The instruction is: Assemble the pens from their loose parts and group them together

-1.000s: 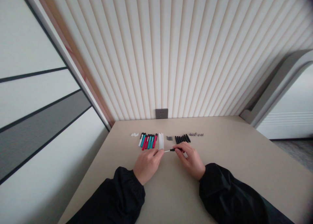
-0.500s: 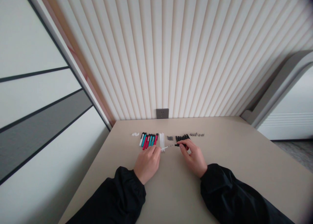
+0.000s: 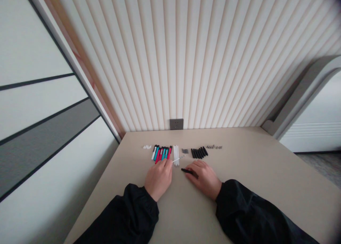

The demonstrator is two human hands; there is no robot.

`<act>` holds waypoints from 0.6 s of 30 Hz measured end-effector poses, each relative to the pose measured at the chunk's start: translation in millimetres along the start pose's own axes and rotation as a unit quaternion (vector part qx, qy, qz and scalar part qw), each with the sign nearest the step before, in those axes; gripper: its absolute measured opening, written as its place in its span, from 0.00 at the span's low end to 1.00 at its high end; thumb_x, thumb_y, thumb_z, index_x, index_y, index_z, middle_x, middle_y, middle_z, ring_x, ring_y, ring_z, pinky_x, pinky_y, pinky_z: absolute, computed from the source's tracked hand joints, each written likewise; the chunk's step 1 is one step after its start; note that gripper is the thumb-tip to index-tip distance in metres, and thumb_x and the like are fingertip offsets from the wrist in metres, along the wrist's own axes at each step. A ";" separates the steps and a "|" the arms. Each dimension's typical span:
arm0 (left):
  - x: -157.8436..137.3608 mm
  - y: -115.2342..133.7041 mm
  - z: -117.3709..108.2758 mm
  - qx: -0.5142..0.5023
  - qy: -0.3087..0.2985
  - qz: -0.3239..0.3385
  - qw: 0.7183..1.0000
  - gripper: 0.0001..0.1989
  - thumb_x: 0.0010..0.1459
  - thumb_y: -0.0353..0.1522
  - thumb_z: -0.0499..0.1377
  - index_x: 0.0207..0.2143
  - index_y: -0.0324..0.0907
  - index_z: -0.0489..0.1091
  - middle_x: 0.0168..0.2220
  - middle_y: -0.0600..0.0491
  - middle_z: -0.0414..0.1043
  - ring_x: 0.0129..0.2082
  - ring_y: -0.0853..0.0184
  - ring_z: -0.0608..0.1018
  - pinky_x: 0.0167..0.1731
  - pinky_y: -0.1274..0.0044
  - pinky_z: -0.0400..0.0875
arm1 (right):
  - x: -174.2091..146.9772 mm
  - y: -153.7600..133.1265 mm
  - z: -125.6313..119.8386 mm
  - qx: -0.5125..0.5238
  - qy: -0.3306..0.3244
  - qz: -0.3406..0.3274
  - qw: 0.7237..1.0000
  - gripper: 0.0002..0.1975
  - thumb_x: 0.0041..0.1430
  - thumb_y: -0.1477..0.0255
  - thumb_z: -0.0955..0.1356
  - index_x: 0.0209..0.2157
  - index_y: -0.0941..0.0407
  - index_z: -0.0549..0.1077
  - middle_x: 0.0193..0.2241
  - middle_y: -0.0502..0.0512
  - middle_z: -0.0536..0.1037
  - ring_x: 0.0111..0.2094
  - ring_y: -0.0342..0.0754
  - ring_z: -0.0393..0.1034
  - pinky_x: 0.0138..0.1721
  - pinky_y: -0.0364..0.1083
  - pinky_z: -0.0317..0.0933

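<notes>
Closed fingers of my left hand (image 3: 159,178) pinch a thin white pen refill (image 3: 176,160), whose tip points right and slightly up; a small spring seems to sit near that tip. My right hand (image 3: 204,177) grips a short black pen barrel piece (image 3: 187,171) low over the table, its end towards the left. The two held parts are apart. Beyond the right hand lies a row of similar black barrel pieces (image 3: 199,152). Several white refills (image 3: 176,152) lie side by side just past my left hand, with coloured pen barrels (image 3: 161,153) to their left.
Small grey springs (image 3: 184,150) lie between the refills and the black pieces. Tiny grey parts (image 3: 214,147) are at the right end, small white parts (image 3: 147,147) at the left. A wall socket (image 3: 176,124) sits behind the beige table (image 3: 191,215).
My right hand has come nearer and left, away from the black row, with the black piece in it. The refill in my left hand has shifted slightly left.
</notes>
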State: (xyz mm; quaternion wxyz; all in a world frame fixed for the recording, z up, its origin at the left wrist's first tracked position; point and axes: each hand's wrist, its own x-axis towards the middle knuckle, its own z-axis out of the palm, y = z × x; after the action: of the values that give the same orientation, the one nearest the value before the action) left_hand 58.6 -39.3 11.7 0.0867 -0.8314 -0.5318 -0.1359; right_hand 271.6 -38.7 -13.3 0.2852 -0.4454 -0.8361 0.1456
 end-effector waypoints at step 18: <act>-1.4 3.9 -2.2 0.000 -0.013 0.043 0.999 0.09 0.60 0.24 0.50 0.35 0.42 0.68 0.32 0.50 0.69 0.32 0.63 0.73 0.27 0.74 0.66 | 14.9 14.8 -3.5 -0.001 0.098 -0.011 0.995 0.11 0.66 0.68 0.62 0.35 0.54 0.74 0.33 0.55 0.76 0.35 0.49 0.70 0.39 0.48 0.63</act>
State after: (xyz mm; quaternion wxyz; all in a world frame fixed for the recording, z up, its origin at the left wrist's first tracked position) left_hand 61.3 -42.9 13.4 0.0856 -0.8550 -0.4970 -0.1208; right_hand 276.9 -18.1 -12.6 0.3667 -0.4487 -0.8091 0.0977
